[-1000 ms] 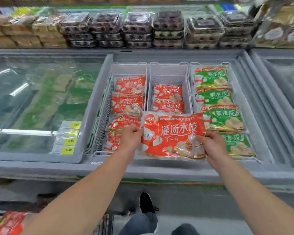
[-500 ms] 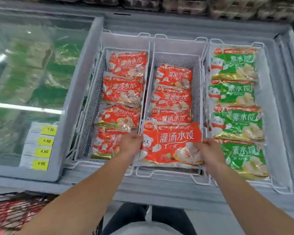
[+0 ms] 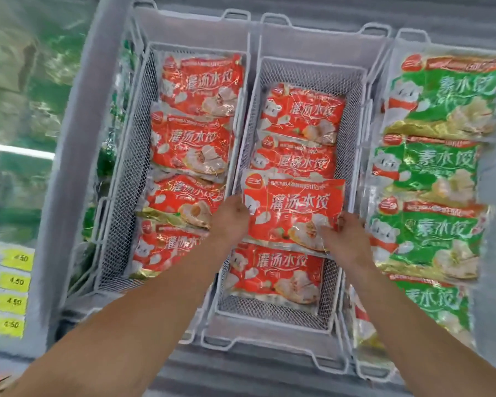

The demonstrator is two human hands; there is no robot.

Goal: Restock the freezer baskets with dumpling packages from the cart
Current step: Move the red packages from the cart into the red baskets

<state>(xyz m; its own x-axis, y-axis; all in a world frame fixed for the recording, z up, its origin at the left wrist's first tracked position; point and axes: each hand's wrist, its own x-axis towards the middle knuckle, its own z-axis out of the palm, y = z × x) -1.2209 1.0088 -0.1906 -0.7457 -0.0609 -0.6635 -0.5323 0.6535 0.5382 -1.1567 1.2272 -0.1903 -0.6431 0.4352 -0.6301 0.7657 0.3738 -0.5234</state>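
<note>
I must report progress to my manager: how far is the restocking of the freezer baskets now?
Done: the left basket holds four red packages, and the green packages fill the right one. In hand: left hand and right hand hold a red package over the middle basket. Left: setting it down; the cart is not visible.

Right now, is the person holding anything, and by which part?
Yes: one red dumpling package, over the middle basket. The left hand grips its left edge, the right hand its lower right corner.
</note>
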